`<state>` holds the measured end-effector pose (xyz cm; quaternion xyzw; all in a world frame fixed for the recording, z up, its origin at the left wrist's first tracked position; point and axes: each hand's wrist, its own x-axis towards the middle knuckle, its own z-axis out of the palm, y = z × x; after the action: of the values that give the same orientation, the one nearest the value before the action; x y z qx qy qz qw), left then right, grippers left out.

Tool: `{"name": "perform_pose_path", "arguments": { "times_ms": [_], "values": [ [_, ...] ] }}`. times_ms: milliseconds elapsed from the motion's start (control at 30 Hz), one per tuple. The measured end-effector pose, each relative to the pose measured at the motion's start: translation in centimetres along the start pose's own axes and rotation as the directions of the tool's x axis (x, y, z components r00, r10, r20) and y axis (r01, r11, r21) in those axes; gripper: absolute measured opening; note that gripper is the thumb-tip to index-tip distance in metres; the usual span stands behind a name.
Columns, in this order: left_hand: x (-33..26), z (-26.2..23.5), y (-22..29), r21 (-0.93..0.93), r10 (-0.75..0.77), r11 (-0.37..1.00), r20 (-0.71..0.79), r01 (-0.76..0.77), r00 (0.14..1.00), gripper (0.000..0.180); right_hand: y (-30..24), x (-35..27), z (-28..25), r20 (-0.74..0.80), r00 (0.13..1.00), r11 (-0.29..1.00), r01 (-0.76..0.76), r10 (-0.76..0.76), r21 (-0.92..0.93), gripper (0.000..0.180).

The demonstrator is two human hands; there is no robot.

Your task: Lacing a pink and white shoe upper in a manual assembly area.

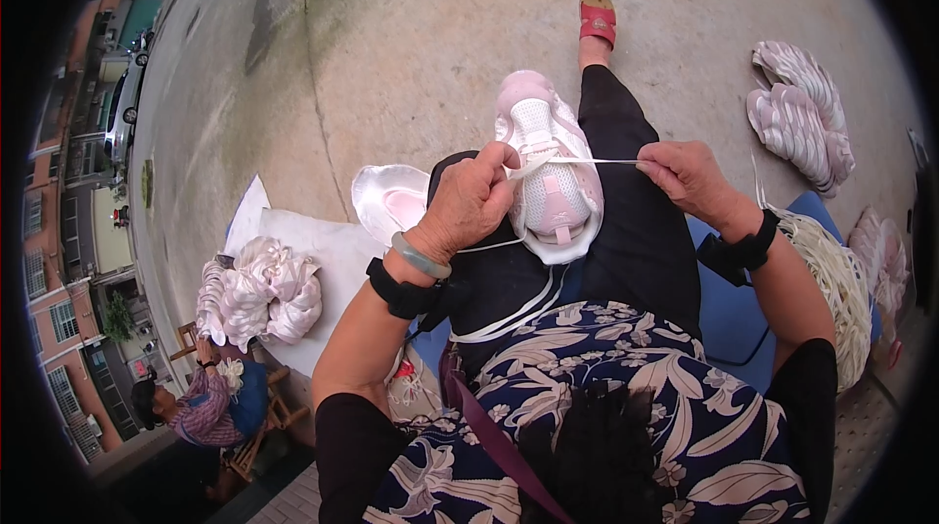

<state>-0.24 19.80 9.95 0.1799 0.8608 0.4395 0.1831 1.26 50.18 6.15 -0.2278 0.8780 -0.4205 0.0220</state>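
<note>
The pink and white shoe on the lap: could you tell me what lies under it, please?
The pink and white shoe rests on a black trouser leg; whatever lies beneath its sole is covered.

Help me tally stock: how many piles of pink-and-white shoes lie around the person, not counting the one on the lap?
3 piles: one on the white sheet at the left, one on the concrete at upper right, one partly hidden at the right edge. More may lie out of view.

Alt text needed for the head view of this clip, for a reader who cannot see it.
Seated person's left hand and right hand pull a white lace taut across a pink and white shoe resting on their lap. Piles of similar shoes lie on the concrete ground, and another person sits at lower left.
</note>
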Motion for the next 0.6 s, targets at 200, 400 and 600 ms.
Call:
{"name": "perform_pose_path", "arguments": {
  "times_ms": [200, 400, 600],
  "values": [
    [-1.3, -1.7, 1.2, -0.202, -0.061, 0.976, 0.091, 0.079, 0.994, 0.026, 1.2, -1.8, -1.1, 0.032, 0.999, 0.991, 0.017, -0.013, -0.136, 0.007],
    [-4.6, -5.8, 0.2, 0.024, -0.112, 0.994, 0.050, 0.111, 0.992, 0.026, 4.5, -5.3, -4.3, -0.103, 0.993, 0.956, 0.021, -0.054, -0.292, 0.008],
    [-10.1, -9.7, -1.9, 0.733, 0.328, 0.644, -0.006, -0.219, 0.945, 0.021, 9.3, -11.4, -10.9, -0.198, 0.977, 0.806, -0.174, 0.072, -0.566, 0.008]
  ]
}}
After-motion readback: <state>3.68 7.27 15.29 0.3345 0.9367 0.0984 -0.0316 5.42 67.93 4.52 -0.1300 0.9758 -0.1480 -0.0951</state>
